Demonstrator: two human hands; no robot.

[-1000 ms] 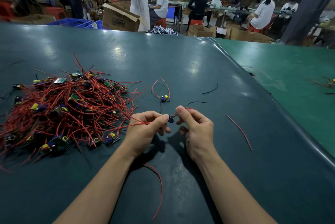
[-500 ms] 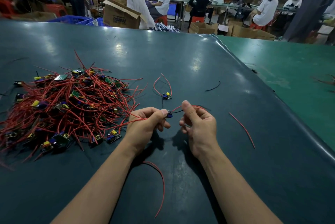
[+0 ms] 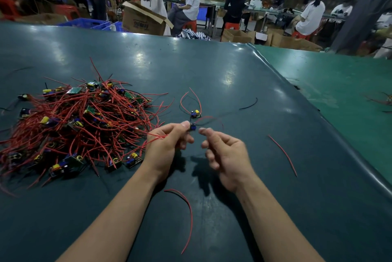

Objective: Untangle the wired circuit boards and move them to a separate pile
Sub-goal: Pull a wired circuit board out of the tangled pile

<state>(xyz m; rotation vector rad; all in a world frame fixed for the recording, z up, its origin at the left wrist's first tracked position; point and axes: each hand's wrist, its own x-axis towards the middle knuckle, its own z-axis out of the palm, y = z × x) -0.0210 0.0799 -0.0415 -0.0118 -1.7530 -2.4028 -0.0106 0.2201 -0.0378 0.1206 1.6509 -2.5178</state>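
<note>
Circuit board (image 3: 192, 127) pinched in our left hand (image 3: 167, 145), lifted off the desk (image 3: 233, 83) so its wires trail free of the tangled pile (image 3: 80, 124). Right hand (image 3: 226, 152) loosely curled, holding nothing, beside it. One freed board (image 3: 196, 113) lies apart, likely starting the separate pile.

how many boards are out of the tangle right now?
2. One circuit board lies alone on the table right of the pile; one board is pinched in the left hand. Its red wire trails toward the pile.

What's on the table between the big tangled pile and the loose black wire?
In the head view, one freed board with looped red wires lies between the pile and the black wire; otherwise bare mat.
</note>
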